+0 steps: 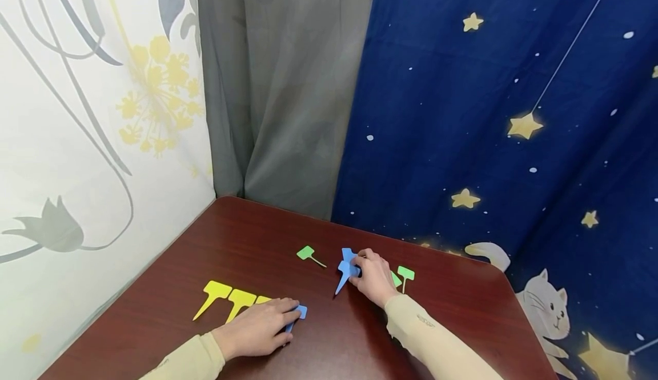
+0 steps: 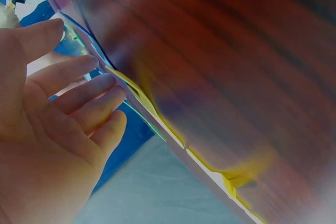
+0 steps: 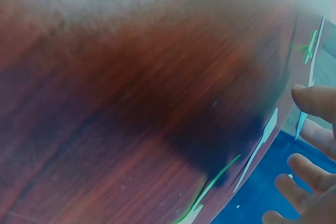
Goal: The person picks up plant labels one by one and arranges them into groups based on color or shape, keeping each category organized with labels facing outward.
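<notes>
My right hand pinches a blue T-shaped plant label between thumb and finger, its pointed stem slanting down to the left. Just behind it shows the head of another blue label, partly covered by the hand. My left hand lies low over the table with relaxed fingers, its fingertips on a blue label. Left of that sit three yellow labels in a row, the nearest to the hand partly hidden. In the left wrist view the fingers reach loosely toward the labels.
A green label lies further back on the dark red table. Two more green labels lie beside the right wrist, one partly covered. A grey curtain and a blue starry curtain hang along the far edge.
</notes>
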Available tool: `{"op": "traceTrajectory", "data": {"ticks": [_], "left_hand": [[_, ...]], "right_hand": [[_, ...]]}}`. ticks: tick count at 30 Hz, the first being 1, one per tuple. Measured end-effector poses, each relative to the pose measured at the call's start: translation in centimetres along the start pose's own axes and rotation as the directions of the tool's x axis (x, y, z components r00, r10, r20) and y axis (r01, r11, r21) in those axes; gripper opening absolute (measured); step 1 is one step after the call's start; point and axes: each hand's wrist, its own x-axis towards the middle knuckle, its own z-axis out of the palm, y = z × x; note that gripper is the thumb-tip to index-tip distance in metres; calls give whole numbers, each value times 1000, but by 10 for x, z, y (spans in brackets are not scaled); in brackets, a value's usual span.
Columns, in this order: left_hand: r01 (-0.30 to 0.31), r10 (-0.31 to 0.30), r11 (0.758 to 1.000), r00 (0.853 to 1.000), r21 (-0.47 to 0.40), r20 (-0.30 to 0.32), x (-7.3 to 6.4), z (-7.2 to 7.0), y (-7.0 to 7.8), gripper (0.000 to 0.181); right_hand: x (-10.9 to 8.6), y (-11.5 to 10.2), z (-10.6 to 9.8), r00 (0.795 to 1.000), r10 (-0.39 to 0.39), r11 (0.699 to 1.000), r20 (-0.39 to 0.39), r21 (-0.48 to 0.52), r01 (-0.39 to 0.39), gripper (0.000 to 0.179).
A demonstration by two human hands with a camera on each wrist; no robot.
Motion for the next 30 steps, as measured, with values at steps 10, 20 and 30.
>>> {"op": "traceTrajectory", "data": {"ticks": [10,20,30], "left_hand": [[-13,13,1000,1000,8,-16,-2,-1,0,48],[-15,15,1000,1000,12,-7,-2,-1,3,46],[1,-1,1000,1000,24,9,-2,-2,4,46]], "right_hand": [[-21,-9,-2,999,-37,999,-7,37,38,35],[-42,-26,-5,994,-111,993,-3,46,111,36],[-53,-50,-3,986,-158,986,61,59,154,34]]}}
